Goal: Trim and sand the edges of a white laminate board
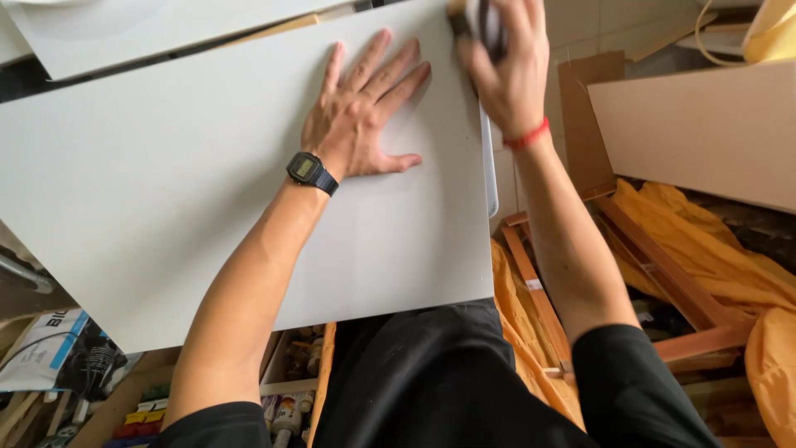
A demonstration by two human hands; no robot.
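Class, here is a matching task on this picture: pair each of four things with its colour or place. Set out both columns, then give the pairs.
Things:
1. left hand
2. right hand
3. wristwatch
4. cloth

Descriptions:
A. orange-yellow, lying under wooden frames
B. flat, fingers spread, on the white board
C. black, on the left wrist
D. at the board's far right edge, closed on a dark object

Pairs: 1-B, 2-D, 3-C, 4-A
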